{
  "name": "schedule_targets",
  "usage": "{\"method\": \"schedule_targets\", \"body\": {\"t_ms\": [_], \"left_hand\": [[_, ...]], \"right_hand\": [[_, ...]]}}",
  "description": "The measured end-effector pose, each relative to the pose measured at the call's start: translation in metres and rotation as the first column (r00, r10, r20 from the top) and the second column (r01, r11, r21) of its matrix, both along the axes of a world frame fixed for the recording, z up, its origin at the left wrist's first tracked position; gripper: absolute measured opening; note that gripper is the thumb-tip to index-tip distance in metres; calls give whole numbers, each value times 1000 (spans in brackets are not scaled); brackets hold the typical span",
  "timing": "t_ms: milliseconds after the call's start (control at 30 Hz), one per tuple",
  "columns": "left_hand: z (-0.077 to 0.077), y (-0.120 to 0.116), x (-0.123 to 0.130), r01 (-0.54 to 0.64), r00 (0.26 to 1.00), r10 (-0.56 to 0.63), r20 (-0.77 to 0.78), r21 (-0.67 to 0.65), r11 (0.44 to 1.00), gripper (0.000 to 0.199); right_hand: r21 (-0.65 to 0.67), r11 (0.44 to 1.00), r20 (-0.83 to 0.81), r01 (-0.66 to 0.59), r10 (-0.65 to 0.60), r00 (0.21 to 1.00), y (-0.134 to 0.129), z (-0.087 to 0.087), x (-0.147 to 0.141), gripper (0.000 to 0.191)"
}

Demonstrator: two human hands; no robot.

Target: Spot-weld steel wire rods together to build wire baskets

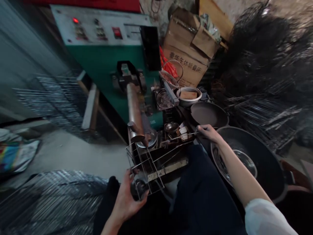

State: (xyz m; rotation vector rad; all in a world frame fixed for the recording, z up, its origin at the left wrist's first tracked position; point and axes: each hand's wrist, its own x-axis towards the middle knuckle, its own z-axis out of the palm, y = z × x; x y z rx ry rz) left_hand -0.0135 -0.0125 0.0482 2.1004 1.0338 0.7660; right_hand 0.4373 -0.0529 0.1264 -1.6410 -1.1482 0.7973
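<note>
**Left hand [126, 199] on a wire rack [153, 170], right hand [209, 133] on a thin steel rod [183, 136]**

Nearest in view, dark trousers [202, 199] cover the person's lap, and a white sleeve [266, 218] shows at the right. The left hand sits low on the left, its fingers curled closed around the near end of the wire rack, which tilts up and away over a dark metal bench [166, 160]. A dark ring [139, 189] lies in that hand's grip, though its exact shape is hard to make out. The right hand reaches across, thumb and fingers pinched together on the rod, which points left towards the rack.

The rack looks light but stiff, and its thin bars may flex if loaded at one end. Its joined corners look like the firmest places to hold. The slim rod probably weighs little, but its smooth surface may slip, so a close pinch suits it.

Just right of the right arm, a large black wok [264, 169] holds a steel bowl [244, 163]. Beyond are a smaller dark pan [207, 114] and a metal bowl [189, 96] with a brown block inside. Farther off stand a green machine [105, 75] with a lit control panel [97, 31], a printed cardboard box [186, 67], and heaps of wire racks [58, 104] along the left.
</note>
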Motion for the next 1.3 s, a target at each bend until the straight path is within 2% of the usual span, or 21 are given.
{"method": "schedule_targets", "body": {"t_ms": [100, 200, 300, 433, 500, 633, 767, 900, 1033, 1133, 1300], "left_hand": [[-5, -12, -7, -9, 1000, 9, 8, -35, 999, 90], [-12, -20, -16, 5, 1000, -5, 5, -32, 999, 95], [-20, -28, -26, 11, 1000, -11, -3, -12, 1000, 102], [-28, -36, -35, -12, 999, 13, -31, 32, 999, 106], [-27, -37, -35, -13, 999, 14, -38, 34, 999, 106], [-18, -37, -27, 25, 999, -25, -20, -14, 1000, 107], [-8, -36, -15, -1, 999, 3, 40, -45, 999, 104], [2, -38, -5, -15, 990, 27, 135, -90, 996, 96], [10, -37, -1, -15, 981, 36, 192, -110, 994, 91], [8, -34, -2, -17, 980, 33, 196, -82, 997, 91], [-8, -29, -5, -31, 986, 33, 162, -18, 999, 106]], "right_hand": [[36, 986, -13, -162, 163, 987, 12, -12, -25, 76], [49, 975, -43, -218, 220, 975, 11, -14, -40, 73], [57, 974, -50, -220, 223, 974, 7, -7, -40, 71], [-26, 965, 84, -261, 262, 961, 3, 10, -28, 68], [-49, 975, 134, -215, 220, 966, 0, 16, -24, 65], [13, 995, 168, -96, 92, 981, -2, 18, -27, 62], [5, 987, 170, -160, 157, 973, 6, 4, -52, 65], [31, 990, 116, -139, 135, 984, 18, -18, -80, 69], [8, 985, 90, -174, 173, 981, 27, -35, -93, 70], [3, 983, 73, -183, 183, 980, 34, -39, -96, 70], [7, 982, 59, -188, 187, 981, 47, -38, -96, 72]]}}
